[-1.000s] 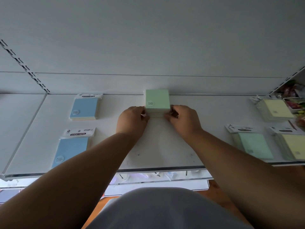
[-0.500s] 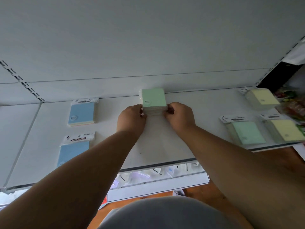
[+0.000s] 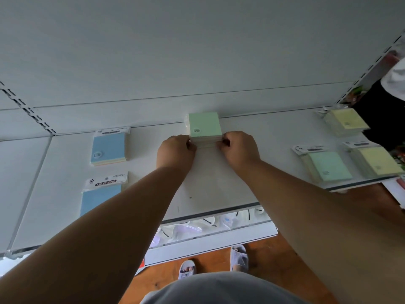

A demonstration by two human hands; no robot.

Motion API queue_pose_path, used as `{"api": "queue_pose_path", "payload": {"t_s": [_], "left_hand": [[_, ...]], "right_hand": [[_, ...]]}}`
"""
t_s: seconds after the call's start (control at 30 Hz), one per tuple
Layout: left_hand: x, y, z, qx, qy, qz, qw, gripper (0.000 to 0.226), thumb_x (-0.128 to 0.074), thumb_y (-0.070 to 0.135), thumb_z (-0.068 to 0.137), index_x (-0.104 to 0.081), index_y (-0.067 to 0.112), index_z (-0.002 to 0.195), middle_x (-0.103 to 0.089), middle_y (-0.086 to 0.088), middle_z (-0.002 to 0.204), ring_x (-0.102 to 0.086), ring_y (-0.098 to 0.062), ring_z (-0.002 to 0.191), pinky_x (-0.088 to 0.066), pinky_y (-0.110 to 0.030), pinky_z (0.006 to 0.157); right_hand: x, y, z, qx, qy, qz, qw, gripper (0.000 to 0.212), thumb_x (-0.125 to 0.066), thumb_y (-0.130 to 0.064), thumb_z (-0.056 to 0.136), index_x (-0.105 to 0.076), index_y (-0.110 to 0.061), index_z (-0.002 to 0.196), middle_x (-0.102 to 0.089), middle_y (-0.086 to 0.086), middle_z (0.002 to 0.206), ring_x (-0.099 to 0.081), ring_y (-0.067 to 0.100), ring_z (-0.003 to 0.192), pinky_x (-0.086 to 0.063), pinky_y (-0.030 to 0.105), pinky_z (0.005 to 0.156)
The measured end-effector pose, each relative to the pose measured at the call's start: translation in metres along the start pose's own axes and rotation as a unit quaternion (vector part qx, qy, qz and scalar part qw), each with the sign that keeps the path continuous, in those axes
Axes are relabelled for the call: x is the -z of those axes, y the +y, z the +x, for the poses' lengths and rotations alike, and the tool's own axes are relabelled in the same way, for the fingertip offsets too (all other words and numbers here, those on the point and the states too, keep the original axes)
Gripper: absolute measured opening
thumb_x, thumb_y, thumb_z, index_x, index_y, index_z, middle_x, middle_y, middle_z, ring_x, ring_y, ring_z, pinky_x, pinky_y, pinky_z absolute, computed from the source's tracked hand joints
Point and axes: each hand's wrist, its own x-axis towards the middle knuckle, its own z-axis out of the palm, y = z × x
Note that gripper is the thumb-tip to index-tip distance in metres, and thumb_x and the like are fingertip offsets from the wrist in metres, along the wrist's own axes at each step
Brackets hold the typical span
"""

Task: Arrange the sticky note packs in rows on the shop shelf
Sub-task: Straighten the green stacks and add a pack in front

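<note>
Left hand [image 3: 176,151] and right hand [image 3: 237,149] curled against the near corners of the green stack [image 3: 205,128], fingertips pinching its left and right sides. Stack of green-topped sticky note packs sitting at the back middle of the shelf [image 3: 219,187], far edge at or just short of the rear wall [image 3: 197,62]; cannot tell whether touching.

Likely step: squaring the stack and seating it in the back row. Best done with even pressure from both sides, low on the pile, so lower packs move with the top one and nothing shears. Worth lining the near edge up with the rear blue pack [image 3: 109,148] to the left, which lies in the same back row, well apart.

Room and edges: wide bare shelf on both sides of the stack and in front of it, so plenty of freedom to slide left, right or forward. None rearward beyond the wall. Front blue pack [image 3: 101,196] in the near row on the left, partly hidden by the left forearm; careful with that arm when drawing back. On the right, a green pack [image 3: 328,168] and a yellow pack [image 3: 378,161] close to the front lip [image 3: 210,215], with a yellow stack [image 3: 346,121] behind them. Front lip well clear of the hands.
</note>
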Motion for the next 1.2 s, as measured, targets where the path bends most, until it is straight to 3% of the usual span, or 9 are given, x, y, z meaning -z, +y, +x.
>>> {"api": "queue_pose_path", "payload": {"t_s": [0.13,0.23,0.47,0.63,0.77,0.87,0.97,1.1,1.2], "left_hand": [[0.004,0.001,-0.027,0.044,0.021,-0.086,0.995,0.026,-0.063,0.023,0.084,-0.067,0.013,0.107,-0.07,0.001,0.102,-0.062,-0.022,0.097,-0.04,-0.023,0.076],[-0.002,0.008,-0.059,0.036,0.048,-0.095,0.994,0.034,-0.06,0.022,0.086,-0.066,0.019,0.12,-0.07,0.002,0.11,-0.062,-0.02,0.105,-0.038,-0.02,0.082],[-0.034,0.085,-0.078,-0.091,0.007,-0.121,0.988,0.029,-0.061,0.024,0.087,-0.068,0.022,0.115,-0.071,0.004,0.106,-0.064,-0.015,0.097,-0.046,-0.022,0.087],[-0.072,0.151,-0.086,-0.053,-0.034,-0.148,0.987,0.03,-0.056,0.026,0.09,-0.067,0.023,0.118,-0.069,0.005,0.112,-0.063,-0.013,0.102,-0.043,-0.019,0.088],[-0.098,0.199,-0.087,-0.016,-0.095,-0.139,0.986,0.033,-0.053,0.029,0.092,-0.064,0.021,0.122,-0.067,0.004,0.116,-0.06,-0.016,0.108,-0.038,-0.017,0.085],[-0.11,0.226,-0.084,0.011,-0.128,-0.11,0.986,0.02,-0.054,0.027,0.09,-0.066,0.013,0.099,-0.067,-0.007,0.104,-0.059,-0.025,0.097,-0.043,-0.026,0.082],[-0.12,0.244,-0.083,0.041,-0.125,-0.109,0.985,0.016,-0.055,0.022,0.088,-0.051,0.02,0.073,-0.064,-0.009,0.09,-0.053,-0.024,0.08,-0.045,-0.029,0.075],[-0.128,0.25,-0.082,0.105,-0.092,-0.151,0.979,0.019,-0.062,0.023,0.08,-0.047,0.017,0.069,-0.065,-0.005,0.085,-0.056,-0.025,0.075,-0.042,-0.026,0.061],[-0.123,0.239,-0.086,0.129,-0.058,-0.169,0.975,0.016,-0.061,0.016,0.076,-0.05,0.011,0.066,-0.058,-0.001,0.067,-0.048,-0.024,0.063,-0.032,-0.024,0.05]], "right_hand": [[0.013,0.001,-0.014,-0.019,-0.001,0.002,1.0,0.027,-0.062,-0.013,0.084,-0.068,-0.002,0.108,-0.067,0.013,0.105,-0.061,0.029,0.099,-0.046,0.029,0.083],[0.028,0.012,-0.034,-0.016,0.024,0.009,1.0,0.023,-0.061,-0.013,0.084,-0.068,0.0,0.102,-0.068,0.012,0.099,-0.061,0.028,0.094,-0.048,0.033,0.082],[0.079,0.061,-0.056,0.035,0.017,-0.033,0.999,0.032,-0.062,-0.025,0.089,-0.066,-0.01,0.117,-0.065,0.007,0.105,-0.06,0.023,0.098,-0.041,0.024,0.08],[0.125,0.119,-0.056,0.042,0.002,-0.096,0.994,0.034,-0.061,-0.027,0.09,-0.065,-0.014,0.121,-0.06,0.01,0.121,-0.054,0.027,0.112,-0.046,0.035,0.096],[0.154,0.166,-0.057,-0.013,-0.016,-0.181,0.983,0.043,-0.061,-0.034,0.087,-0.057,-0.016,0.126,-0.052,0.012,0.125,-0.048,0.031,0.115,-0.045,0.039,0.095],[0.161,0.187,-0.056,-0.069,-0.037,-0.227,0.971,0.059,-0.058,-0.057,0.083,-0.049,-0.013,0.123,-0.052,0.016,0.119,-0.05,0.034,0.111,-0.046,0.043,0.093],[0.157,0.197,-0.055,-0.104,-0.053,-0.174,0.978,0.066,-0.054,-0.067,0.08,-0.05,-0.013,0.118,-0.057,0.014,0.114,-0.055,0.034,0.106,-0.048,0.042,0.089],[0.152,0.194,-0.053,-0.158,-0.072,-0.027,0.984,0.046,-0.057,-0.044,0.088,-0.051,-0.009,0.117,-0.059,0.013,0.115,-0.058,0.034,0.105,-0.043,0.032,0.075],[0.145,0.187,-0.051,-0.208,-0.047,0.123,0.969,0.034,-0.061,-0.031,0.085,-0.059,-0.005,0.107,-0.064,0.014,0.106,-0.062,0.035,0.097,-0.053,0.041,0.082]]}}
